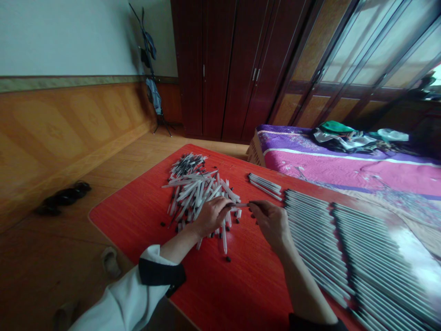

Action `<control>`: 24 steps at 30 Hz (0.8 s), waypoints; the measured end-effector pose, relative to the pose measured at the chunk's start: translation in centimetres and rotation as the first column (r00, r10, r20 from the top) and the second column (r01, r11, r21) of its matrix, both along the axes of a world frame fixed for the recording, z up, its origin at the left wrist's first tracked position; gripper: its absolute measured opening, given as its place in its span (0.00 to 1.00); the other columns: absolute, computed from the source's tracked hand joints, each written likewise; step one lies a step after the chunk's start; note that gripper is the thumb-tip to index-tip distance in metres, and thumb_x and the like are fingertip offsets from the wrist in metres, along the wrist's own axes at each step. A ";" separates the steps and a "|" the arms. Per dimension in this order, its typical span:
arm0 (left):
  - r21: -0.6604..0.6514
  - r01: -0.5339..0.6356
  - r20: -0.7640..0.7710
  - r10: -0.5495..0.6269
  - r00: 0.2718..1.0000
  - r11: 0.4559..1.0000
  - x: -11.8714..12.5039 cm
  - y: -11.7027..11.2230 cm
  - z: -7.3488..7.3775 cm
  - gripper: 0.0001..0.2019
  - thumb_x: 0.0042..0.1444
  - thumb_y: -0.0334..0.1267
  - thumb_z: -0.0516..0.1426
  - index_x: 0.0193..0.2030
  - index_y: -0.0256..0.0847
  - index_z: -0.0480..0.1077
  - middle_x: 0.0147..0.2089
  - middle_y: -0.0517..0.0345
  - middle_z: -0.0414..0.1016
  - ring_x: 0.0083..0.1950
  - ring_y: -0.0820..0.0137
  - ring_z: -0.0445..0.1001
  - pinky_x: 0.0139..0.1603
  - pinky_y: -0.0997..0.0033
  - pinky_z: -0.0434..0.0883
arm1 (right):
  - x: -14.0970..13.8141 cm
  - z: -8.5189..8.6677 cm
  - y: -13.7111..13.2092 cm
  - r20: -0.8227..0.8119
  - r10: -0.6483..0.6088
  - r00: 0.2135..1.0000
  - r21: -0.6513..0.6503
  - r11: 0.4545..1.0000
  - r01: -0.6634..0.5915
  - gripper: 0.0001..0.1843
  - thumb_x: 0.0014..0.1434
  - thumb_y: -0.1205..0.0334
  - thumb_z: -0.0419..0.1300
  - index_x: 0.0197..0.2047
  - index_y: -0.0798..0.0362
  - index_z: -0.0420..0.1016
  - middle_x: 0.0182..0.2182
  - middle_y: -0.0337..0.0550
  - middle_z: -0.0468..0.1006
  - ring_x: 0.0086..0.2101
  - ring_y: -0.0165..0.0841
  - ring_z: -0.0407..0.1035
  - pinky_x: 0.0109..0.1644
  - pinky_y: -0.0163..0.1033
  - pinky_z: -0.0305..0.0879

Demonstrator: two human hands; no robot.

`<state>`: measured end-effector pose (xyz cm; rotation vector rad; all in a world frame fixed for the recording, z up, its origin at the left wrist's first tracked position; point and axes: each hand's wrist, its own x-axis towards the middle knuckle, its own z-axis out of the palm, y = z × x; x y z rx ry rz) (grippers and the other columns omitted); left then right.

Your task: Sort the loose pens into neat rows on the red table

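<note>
wardrobe: dark red-brown wardrobe [220,69] vs far wall, doors shut.
bed: far r side, w/ pink & purple bedspread [358,169]; clothes pile [347,138] on top.
desk: red desk [241,280], rounded corners, approx mid-view, carries all the pen pcs.
coat rack: coat rack [147,51] in far l corner, a few garments hung on it.
pen rows: two rows of pens [317,243] laid side by side on r of desk, pens parallel, black l ends.
tube pile: translucent tubes [198,191], jumbled, l of ctr on desk, btwn desk's far corner & hands; small dark-&-clear pcs [188,164] heaped just behind.
small bunch: few pens [264,185], lying apart, just beyond r hand, near the rows' far end.
left hand: left hand [215,214] over pile's r edge; grip pinching l end of held pen, thumb & fingers.
right hand: right hand [272,223] btwn pile & rows; grip pinching same pen's r end.
held pen: slim pen [243,205] roughly level btwn both hands, above desk; detail too small/blurred.
caps: black bits, 1 loose black cap [228,259] nearest wearer.
</note>
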<state>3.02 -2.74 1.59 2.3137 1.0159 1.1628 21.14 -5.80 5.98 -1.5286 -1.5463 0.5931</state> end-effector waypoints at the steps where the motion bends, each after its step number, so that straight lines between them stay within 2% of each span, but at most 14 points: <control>1: 0.003 0.005 0.002 -0.005 1.000 1.000 0.0 0.0 0.0 0.11 0.62 0.39 0.47 0.44 0.40 0.67 0.41 0.54 0.73 0.43 0.69 0.72 0.46 0.68 0.68 | 0.0 0.0 0.0 0.013 -0.012 1.000 -0.004 1.000 0.012 0.19 0.53 0.50 0.55 0.32 0.58 0.77 0.21 0.44 0.76 0.22 0.32 0.69 0.24 0.33 0.60; 4: -0.001 0.011 0.011 -0.011 1.000 1.000 0.1 -0.1 0.1 0.11 0.61 0.39 0.48 0.44 0.41 0.68 0.41 0.53 0.74 0.43 0.69 0.72 0.46 0.67 0.68 | 0.0 0.0 0.0 0.038 -0.044 0.998 -0.012 0.999 0.045 0.21 0.53 0.48 0.54 0.27 0.58 0.77 0.17 0.44 0.74 0.18 0.30 0.66 0.20 0.32 0.57; 9: -0.051 -0.021 0.041 0.023 0.999 0.998 0.0 -0.1 0.3 0.11 0.61 0.41 0.48 0.44 0.41 0.68 0.40 0.55 0.74 0.43 0.69 0.72 0.44 0.69 0.69 | 0.0 0.1 -0.1 -0.074 0.049 0.996 -0.008 0.999 -0.050 0.19 0.54 0.52 0.54 0.36 0.58 0.77 0.24 0.45 0.77 0.23 0.31 0.69 0.23 0.33 0.62; 14: -0.033 -0.003 0.023 0.003 1.000 0.999 0.0 0.0 0.2 0.11 0.61 0.39 0.48 0.44 0.39 0.68 0.40 0.54 0.74 0.42 0.69 0.72 0.44 0.69 0.68 | 0.0 0.0 0.0 -0.073 0.008 0.997 -0.052 0.999 -0.012 0.19 0.52 0.51 0.55 0.32 0.59 0.77 0.23 0.46 0.77 0.22 0.32 0.70 0.23 0.34 0.62; 18: -0.040 -0.008 0.029 0.009 1.000 0.999 0.0 0.0 0.1 0.11 0.61 0.39 0.48 0.44 0.39 0.68 0.40 0.54 0.74 0.42 0.69 0.72 0.44 0.69 0.69 | -0.1 0.1 0.0 -0.115 0.004 0.993 -0.004 1.000 -0.005 0.18 0.51 0.54 0.56 0.39 0.58 0.76 0.24 0.44 0.78 0.23 0.32 0.70 0.24 0.34 0.64; 22: -0.034 0.006 0.016 -0.005 1.000 0.999 0.1 0.0 0.2 0.11 0.61 0.39 0.48 0.44 0.40 0.68 0.40 0.54 0.74 0.43 0.69 0.72 0.45 0.68 0.68 | 0.0 0.0 0.0 -0.107 0.001 0.994 -0.018 1.000 -0.003 0.16 0.52 0.53 0.56 0.32 0.58 0.78 0.22 0.45 0.77 0.23 0.32 0.71 0.23 0.34 0.64; 24: -0.037 0.008 0.019 -0.007 1.000 0.999 0.1 0.0 0.2 0.11 0.61 0.39 0.47 0.45 0.40 0.68 0.40 0.54 0.74 0.43 0.69 0.72 0.45 0.68 0.68 | 0.0 -0.1 0.1 -0.107 -0.011 0.994 -0.029 1.000 0.008 0.18 0.52 0.52 0.56 0.32 0.58 0.78 0.22 0.45 0.77 0.22 0.33 0.71 0.23 0.34 0.64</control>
